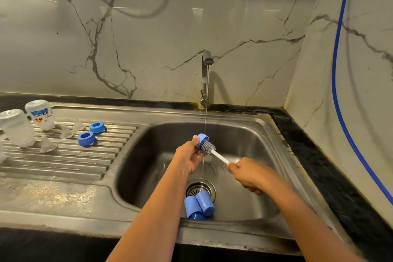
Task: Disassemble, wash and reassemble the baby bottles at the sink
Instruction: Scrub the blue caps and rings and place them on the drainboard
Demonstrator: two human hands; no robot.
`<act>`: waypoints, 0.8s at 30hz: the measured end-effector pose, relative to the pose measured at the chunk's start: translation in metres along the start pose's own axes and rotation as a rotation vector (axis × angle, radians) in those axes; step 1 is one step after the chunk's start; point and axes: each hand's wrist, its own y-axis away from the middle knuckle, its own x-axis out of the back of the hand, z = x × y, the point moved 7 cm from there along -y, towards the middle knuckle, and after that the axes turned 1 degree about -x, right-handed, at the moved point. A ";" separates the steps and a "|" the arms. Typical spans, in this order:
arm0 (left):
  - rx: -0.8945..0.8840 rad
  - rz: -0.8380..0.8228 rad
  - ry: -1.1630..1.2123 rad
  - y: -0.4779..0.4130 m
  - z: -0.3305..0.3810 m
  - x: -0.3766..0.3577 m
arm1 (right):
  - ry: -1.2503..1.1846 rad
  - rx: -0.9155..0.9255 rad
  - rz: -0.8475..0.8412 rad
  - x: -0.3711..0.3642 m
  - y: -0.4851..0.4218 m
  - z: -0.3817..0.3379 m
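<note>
The left hand [190,155] pinches the blue collar ring [202,138] by its rim; the right hand [248,174] grips the brush [219,156] handle. The ring is probably light, rigid and slippery when wet.

Likely home kitchen, steel sink [244,134], tap [205,74], marble-look backsplash [148,49]

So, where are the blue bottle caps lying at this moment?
In the head view, the blue caps lie at the bottom of the sink basin, partly over the near edge of the drain strainer, low in the middle of the picture.
</note>
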 end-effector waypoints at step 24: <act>-0.012 -0.031 0.004 -0.002 0.002 -0.004 | -0.156 0.028 0.072 0.014 0.000 -0.003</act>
